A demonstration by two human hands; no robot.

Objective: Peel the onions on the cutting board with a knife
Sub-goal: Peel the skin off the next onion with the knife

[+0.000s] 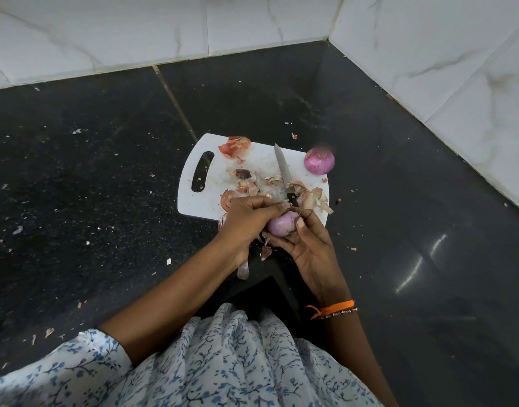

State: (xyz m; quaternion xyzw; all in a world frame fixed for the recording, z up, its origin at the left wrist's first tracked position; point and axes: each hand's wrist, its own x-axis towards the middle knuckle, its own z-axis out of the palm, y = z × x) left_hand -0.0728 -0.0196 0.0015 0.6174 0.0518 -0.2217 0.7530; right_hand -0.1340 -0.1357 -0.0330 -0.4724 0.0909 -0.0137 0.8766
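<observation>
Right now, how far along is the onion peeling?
One peeled purple onion sits at the white plastic cutting board's far right corner, apparently finished. Both hands, left and right, grip a second pink onion, stripping its skin by hand; the steel knife lies unused. Papery skins litter the board.

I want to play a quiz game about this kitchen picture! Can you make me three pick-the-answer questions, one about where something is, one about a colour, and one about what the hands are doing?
1. Where is the knife?
A. In the right hand
B. Lying on the white cutting board
C. On the floor

2. What colour is the wrist thread?
A. Green
B. Blue
C. Orange

3. What is happening to the onion in the hands?
A. Both hands hold it
B. It is sliced
C. Nobody touches it

Answers: 1 B, the blade rests among the peels; 2 C, it is bright orange on the right wrist; 3 A, the left hand and right hand curl round it.
</observation>
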